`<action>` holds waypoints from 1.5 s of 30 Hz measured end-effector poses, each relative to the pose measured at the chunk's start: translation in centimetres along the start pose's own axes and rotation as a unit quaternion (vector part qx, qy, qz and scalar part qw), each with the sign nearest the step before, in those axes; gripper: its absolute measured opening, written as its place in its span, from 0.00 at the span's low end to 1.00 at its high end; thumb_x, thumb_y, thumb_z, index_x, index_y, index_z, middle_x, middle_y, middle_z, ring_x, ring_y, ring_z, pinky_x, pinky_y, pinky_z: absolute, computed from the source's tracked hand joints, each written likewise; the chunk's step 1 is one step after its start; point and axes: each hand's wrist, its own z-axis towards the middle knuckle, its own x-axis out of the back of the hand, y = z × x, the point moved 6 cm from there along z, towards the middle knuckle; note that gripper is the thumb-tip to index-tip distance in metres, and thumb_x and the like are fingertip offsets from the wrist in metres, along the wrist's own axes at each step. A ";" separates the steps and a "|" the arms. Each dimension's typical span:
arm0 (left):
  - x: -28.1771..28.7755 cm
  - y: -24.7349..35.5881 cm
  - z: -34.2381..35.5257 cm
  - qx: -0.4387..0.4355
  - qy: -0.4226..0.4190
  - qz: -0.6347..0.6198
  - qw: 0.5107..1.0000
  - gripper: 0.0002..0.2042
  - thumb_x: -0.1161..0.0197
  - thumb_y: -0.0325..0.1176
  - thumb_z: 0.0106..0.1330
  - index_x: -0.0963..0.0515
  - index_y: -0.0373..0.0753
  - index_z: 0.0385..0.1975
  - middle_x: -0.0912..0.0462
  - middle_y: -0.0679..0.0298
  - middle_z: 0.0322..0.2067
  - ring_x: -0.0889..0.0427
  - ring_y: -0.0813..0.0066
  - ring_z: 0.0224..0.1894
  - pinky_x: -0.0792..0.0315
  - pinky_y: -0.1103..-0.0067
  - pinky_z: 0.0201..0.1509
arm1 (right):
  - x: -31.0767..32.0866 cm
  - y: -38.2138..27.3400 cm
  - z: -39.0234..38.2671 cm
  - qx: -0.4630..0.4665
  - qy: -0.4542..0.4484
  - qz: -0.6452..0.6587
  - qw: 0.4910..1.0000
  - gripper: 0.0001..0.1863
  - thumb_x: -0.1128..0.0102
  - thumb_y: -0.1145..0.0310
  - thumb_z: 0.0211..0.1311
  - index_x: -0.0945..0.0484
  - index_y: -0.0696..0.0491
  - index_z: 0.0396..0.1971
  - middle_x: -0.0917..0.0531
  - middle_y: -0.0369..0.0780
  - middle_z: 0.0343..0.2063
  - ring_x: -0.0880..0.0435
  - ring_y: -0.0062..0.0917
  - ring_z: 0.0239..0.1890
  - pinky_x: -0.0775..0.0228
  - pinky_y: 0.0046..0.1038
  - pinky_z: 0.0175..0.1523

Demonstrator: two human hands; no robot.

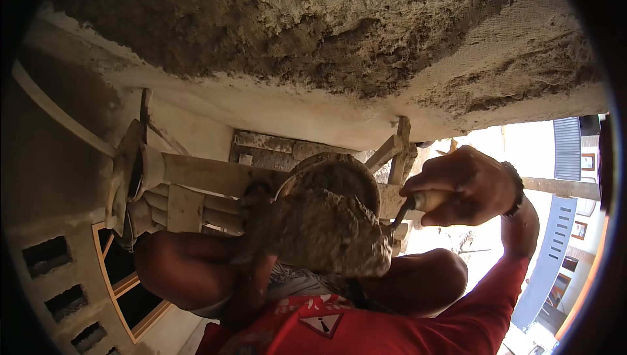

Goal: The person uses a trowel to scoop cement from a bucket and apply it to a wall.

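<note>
My right hand [457,188] is closed around the pale handle of a trowel [425,200]. Its dark metal neck reaches the right edge of a mortar-covered board [333,234]; the blade cannot be told from the mortar. My left hand [257,206], dark and partly blurred, grips the board's left side, above my lap. Behind the board stands a round bucket [332,162] with a mortar-caked rim, partly hidden. Overhead spreads a wall surface [313,35] with rough, dark wet mortar over paler plaster.
Under the bucket runs a wooden plank [209,174], with crossed timber props [396,152] to its right. A mortar-stained bent sheet [127,178] hangs at the left. Vent holes [47,256] and a wooden window frame [121,283] lie lower left. A bright opening is at the right.
</note>
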 end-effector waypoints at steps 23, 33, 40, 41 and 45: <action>-0.1 2.5 -0.4 -0.075 0.003 -0.014 0.997 0.24 0.54 0.46 0.73 0.34 0.28 0.54 0.26 0.38 0.48 0.28 0.39 0.52 0.33 0.60 0.53 | -8.5 8.6 -3.6 -0.215 0.026 -0.456 0.863 0.11 0.45 0.72 0.58 0.22 0.48 0.40 0.27 0.42 0.26 0.22 0.31 0.27 0.28 0.32 0.28; 0.0 3.6 -0.7 -0.083 0.000 -0.028 0.996 0.19 0.51 0.42 0.72 0.32 0.29 0.48 0.25 0.39 0.41 0.27 0.36 0.46 0.33 0.59 0.46 | -15.3 13.5 -3.0 -0.263 -0.154 -0.269 0.914 0.13 0.45 0.69 0.56 0.23 0.53 0.42 0.18 0.47 0.24 0.15 0.38 0.32 0.22 0.38 0.36; -0.2 3.2 -0.1 -0.087 0.038 -0.041 0.995 0.18 0.49 0.40 0.71 0.31 0.28 0.47 0.25 0.38 0.42 0.27 0.37 0.47 0.33 0.60 0.47 | -20.7 15.8 -1.0 -0.139 -0.030 -0.145 0.979 0.15 0.42 0.64 0.56 0.22 0.47 0.44 0.17 0.46 0.30 0.16 0.40 0.33 0.23 0.41 0.37; -0.1 2.9 0.2 -0.073 0.024 -0.041 0.996 0.18 0.49 0.40 0.71 0.31 0.28 0.47 0.25 0.39 0.43 0.27 0.37 0.47 0.33 0.60 0.48 | -20.2 15.5 -1.6 -0.128 -0.006 -0.123 0.984 0.15 0.42 0.63 0.56 0.22 0.47 0.44 0.17 0.46 0.31 0.16 0.40 0.33 0.23 0.41 0.36; 0.1 2.3 0.4 -0.044 0.016 0.026 0.999 0.19 0.49 0.41 0.71 0.31 0.28 0.50 0.25 0.40 0.44 0.27 0.39 0.49 0.34 0.61 0.52 | -18.3 15.8 -3.3 -0.162 0.062 -0.083 0.981 0.16 0.39 0.61 0.55 0.23 0.48 0.44 0.17 0.45 0.32 0.17 0.41 0.33 0.24 0.41 0.36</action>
